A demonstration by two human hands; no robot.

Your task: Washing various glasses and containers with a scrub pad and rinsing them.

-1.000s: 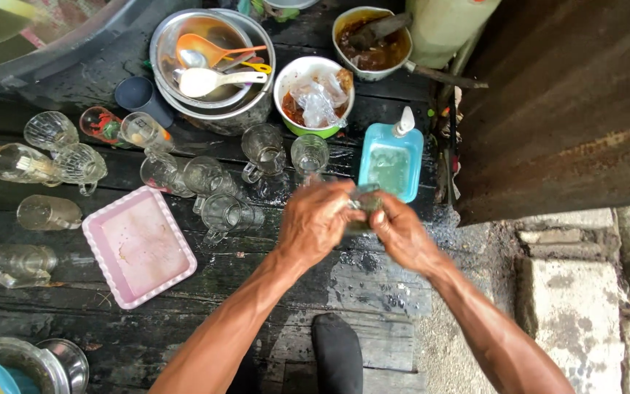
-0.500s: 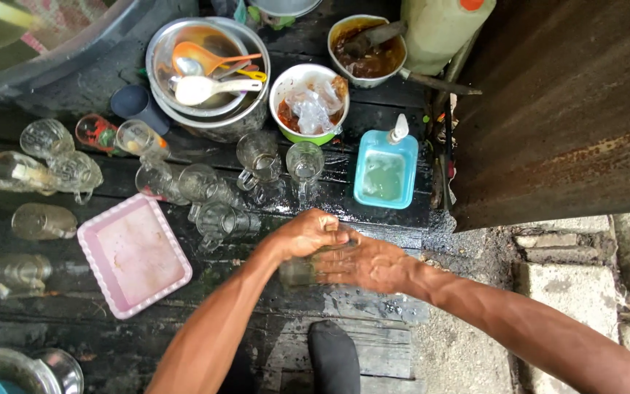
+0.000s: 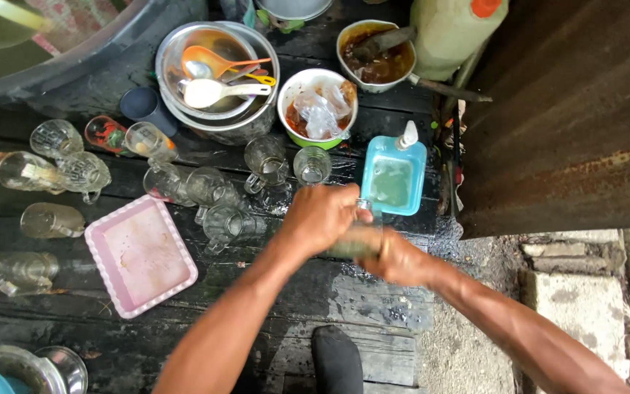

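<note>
A dark shoe tip [image 3: 337, 357] sits at the near edge of the wet black plank floor [image 3: 286, 292]. Both forearms reach up from that edge and meet over the planks, near the floor's right edge.

The glass [image 3: 351, 244] is held between the hands, just nearer than the blue tray [image 3: 394, 179]. It is mostly covered; its long axis seems to lie roughly left-right, slightly tilted, but which end is the mouth cannot be told.

Left hand [image 3: 324, 217]: back of hand up, fingers curled over the top of the glass, grasping it. Right hand [image 3: 395, 257]: knuckles up, wrapped around the glass from the right and below, also gripping.

Left of the hands, a pink rectangular tray [image 3: 140, 255] with a scalloped rim lies flat. Clear ribbed glass mugs [image 3: 216, 201] lie and stand between it and the hands; more glasses [image 3: 52, 157] lie toward the left edge.

The blue tray holds cloudy liquid, with a white nozzle at its far corner. Farther: a green-rimmed bowl [image 3: 318, 109] with crumpled plastic, a steel basin [image 3: 220, 73] with orange and white spoons, and a bowl of brown sauce [image 3: 375, 55] near the far edge. A rusty metal sheet [image 3: 570, 109] borders the right.
</note>
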